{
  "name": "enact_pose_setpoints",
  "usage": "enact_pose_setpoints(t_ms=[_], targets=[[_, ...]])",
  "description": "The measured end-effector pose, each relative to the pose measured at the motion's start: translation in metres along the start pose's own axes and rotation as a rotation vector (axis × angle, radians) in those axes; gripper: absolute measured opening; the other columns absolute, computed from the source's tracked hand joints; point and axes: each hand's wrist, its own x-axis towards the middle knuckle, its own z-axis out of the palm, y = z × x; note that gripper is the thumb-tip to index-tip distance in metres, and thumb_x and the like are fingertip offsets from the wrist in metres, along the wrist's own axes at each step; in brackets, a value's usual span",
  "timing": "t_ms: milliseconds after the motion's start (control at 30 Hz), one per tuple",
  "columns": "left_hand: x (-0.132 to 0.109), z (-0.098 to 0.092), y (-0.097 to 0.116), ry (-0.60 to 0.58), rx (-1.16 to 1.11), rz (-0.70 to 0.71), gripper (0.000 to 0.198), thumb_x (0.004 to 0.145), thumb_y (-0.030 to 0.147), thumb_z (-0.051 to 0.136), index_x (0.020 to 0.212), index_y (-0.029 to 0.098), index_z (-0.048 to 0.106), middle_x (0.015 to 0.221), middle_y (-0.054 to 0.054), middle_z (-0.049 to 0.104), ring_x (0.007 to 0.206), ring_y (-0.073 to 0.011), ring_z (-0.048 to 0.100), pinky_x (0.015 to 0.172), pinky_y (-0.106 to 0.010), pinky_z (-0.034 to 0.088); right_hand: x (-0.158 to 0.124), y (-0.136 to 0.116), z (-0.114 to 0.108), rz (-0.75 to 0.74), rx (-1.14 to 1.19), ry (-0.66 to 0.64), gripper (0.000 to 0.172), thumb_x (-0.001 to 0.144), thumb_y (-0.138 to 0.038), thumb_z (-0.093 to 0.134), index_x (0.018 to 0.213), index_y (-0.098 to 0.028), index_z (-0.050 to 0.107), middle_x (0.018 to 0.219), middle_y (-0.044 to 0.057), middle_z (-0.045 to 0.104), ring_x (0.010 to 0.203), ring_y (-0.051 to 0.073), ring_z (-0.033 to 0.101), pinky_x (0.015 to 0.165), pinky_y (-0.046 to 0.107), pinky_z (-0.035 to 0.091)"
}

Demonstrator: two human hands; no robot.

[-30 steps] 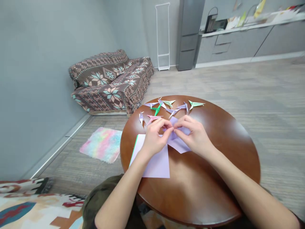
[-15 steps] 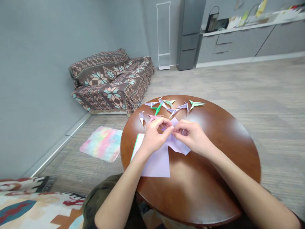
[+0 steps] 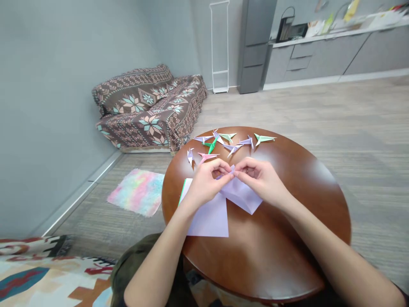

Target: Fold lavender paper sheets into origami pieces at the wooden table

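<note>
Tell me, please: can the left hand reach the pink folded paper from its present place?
Probably yes: the pink folded paper lies just beyond the left hand, with nothing visible between them. The hand seems to pinch the purple sheet, though, so it would likely have to release that first.

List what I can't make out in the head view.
All in the head view:
Held sheet: pinched part, hidden by left hand and right hand.
Paper stack: left side, partly behind left forearm.
Cloth: cut off by the left and bottom edges.
Counter: right end cut off by the edge; red thing there blurred.
</note>
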Motion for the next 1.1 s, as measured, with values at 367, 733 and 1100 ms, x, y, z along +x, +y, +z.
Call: enact_pose_setpoints(t_ms=[367, 733, 1100], targets=[[-0.0019, 0.0017, -0.0009, 0.061, 0.084, 0.079, 0.014, 0.085, 0.028, 0.077, 0.081, 0.016, 0.070, 0.082, -0.003, 0.070, 0.079, -0.0159, 0.062, 0.074, -0.028, 0.047, 0.0004, -0.0069, 0.0022, 0.118, 0.249, 0.063, 0.014, 0.072, -0.027, 0.085, 0.073, -0.018, 0.074, 0.065, -0.002, 0.064, 0.056, 0.011, 0.051, 0.056, 0.026, 0.043], [-0.0029, 0.0012, 0.0035, 0.040, 0.169, 0.038, 0.014, 0.086, 0.026, 0.073, 0.078, 0.017, 0.079, 0.074, -0.001, 0.074, 0.072, -0.0151, 0.059, 0.069, -0.028, 0.043, 0.0004, -0.0039, 0.0028, 0.104, 0.250, 0.088, 0.020, 0.071, -0.032, 0.089, 0.074, -0.017, 0.076, 0.070, 0.001, 0.070, 0.058, 0.011, 0.054, 0.057, 0.027, 0.044], [-0.0033, 0.0045, 0.0054, 0.069, 0.123, 0.022, 0.011, 0.083, 0.023, 0.074, 0.076, 0.016, 0.079, 0.073, -0.002, 0.075, 0.071, -0.0157, 0.060, 0.068, -0.028, 0.043, -0.0006, -0.0079, 0.0024, 0.105, 0.259, 0.099, 0.022, 0.069, -0.033, 0.090, 0.070, -0.017, 0.076, 0.068, 0.002, 0.070, 0.059, 0.013, 0.056, 0.057, 0.027, 0.045]])
